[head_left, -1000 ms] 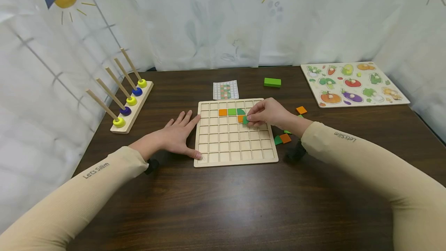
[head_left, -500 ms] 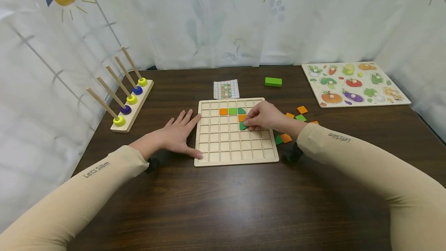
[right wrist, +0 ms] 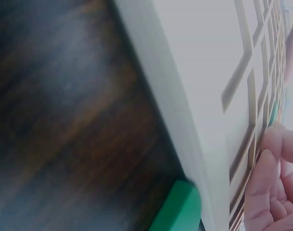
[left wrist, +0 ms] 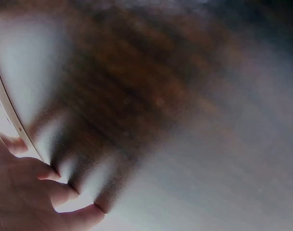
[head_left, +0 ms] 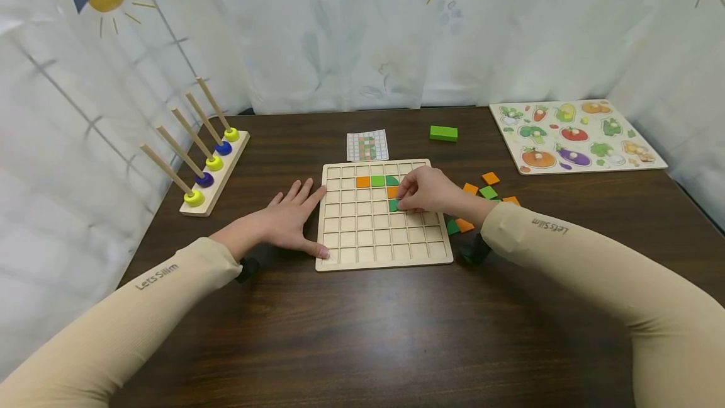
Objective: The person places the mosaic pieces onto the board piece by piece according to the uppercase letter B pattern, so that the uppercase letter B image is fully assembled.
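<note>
Steadying, seemingly, a pale wooden grid board (head_left: 365, 222), the left hand (head_left: 290, 219) splayed its fingers — the right hand (head_left: 426, 190) pinched a flat dark-green tile (head_left: 393, 205), likely aligning it.

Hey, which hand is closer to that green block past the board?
Right. The right hand is over the grid board, in front of the green block; the left hand rests at the board's left edge, farther off.

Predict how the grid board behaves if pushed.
The grid board looks like thin wood: probably stiff. Lying flat on the table, it would likely slide, not tip. Tiles in its squares should mostly ride along.
</note>
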`<state>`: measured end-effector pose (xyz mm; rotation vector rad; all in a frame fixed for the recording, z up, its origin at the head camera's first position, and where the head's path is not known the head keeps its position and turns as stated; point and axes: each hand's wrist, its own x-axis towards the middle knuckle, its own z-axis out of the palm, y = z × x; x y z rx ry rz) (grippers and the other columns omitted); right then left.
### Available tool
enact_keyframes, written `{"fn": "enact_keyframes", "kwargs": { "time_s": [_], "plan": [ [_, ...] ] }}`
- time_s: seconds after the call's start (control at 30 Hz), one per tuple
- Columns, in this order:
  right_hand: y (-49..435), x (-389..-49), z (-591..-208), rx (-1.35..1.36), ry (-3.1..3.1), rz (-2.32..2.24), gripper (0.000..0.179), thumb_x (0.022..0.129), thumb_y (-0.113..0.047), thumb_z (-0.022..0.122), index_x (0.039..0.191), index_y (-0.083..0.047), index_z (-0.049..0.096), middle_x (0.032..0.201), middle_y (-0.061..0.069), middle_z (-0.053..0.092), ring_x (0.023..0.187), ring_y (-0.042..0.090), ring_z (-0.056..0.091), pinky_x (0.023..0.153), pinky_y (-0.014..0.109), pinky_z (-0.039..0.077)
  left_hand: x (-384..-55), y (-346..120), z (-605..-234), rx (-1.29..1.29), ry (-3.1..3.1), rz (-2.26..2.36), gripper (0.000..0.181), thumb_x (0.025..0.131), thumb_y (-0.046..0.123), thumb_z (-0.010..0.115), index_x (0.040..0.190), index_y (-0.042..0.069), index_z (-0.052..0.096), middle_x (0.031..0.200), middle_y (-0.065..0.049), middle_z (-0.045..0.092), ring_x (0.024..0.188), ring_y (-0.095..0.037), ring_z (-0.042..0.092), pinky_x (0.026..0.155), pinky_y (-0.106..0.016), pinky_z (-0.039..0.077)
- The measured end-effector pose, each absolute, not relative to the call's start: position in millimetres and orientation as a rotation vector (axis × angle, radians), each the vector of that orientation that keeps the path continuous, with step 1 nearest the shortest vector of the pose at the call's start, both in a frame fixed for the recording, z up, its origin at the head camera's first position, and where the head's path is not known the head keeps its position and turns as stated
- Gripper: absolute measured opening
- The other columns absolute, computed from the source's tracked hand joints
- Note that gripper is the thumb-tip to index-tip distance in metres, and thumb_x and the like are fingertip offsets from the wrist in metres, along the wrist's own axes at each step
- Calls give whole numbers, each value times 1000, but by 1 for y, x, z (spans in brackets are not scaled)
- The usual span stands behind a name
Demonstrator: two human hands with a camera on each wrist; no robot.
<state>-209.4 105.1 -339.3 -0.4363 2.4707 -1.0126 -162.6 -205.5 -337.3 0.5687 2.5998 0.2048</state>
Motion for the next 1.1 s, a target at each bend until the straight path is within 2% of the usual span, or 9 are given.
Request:
{"fn": "enact_keyframes", "kwargs": {
  "time_s": [0.4, 0.67, 0.9, 1.1],
  "plan": [
    [104, -208, -340, -460, 2531, -979, 12, 89, -14, 80, 94, -5, 74, 80, 8, 74, 64, 16, 65, 62, 27, 55, -163, -205, -338, 562, 2611, 197, 134, 75, 74, 75, 165, 8, 2, 170, -28, -6, 157, -51, -4, 118, -75, 11],
    [111, -207, -338, -454, 2508, -1001, 12, 91, -15, 79, 97, -6, 74, 85, 7, 74, 70, 16, 67, 67, 27, 55, -162, -206, -339, 562, 2612, 203, 134, 75, 74, 75, 165, 8, 2, 170, -27, -6, 157, -51, -4, 118, -75, 11],
    [146, -214, -326, -502, 2532, -1060, 16, 98, -15, 71, 109, -3, 71, 96, 12, 72, 84, 25, 67, 78, 36, 57, -162, -207, -340, 563, 2615, 207, 133, 75, 74, 75, 166, 8, 2, 170, -27, -5, 157, -50, -4, 119, -74, 11],
    [191, -222, -326, -483, 2617, -1015, 19, 98, -19, 70, 112, -5, 72, 106, 12, 71, 91, 26, 66, 77, 34, 54, -162, -207, -339, 560, 2610, 205, 133, 75, 74, 75, 166, 9, 2, 170, -26, -6, 157, -50, -4, 119, -74, 10]
  ]
}}
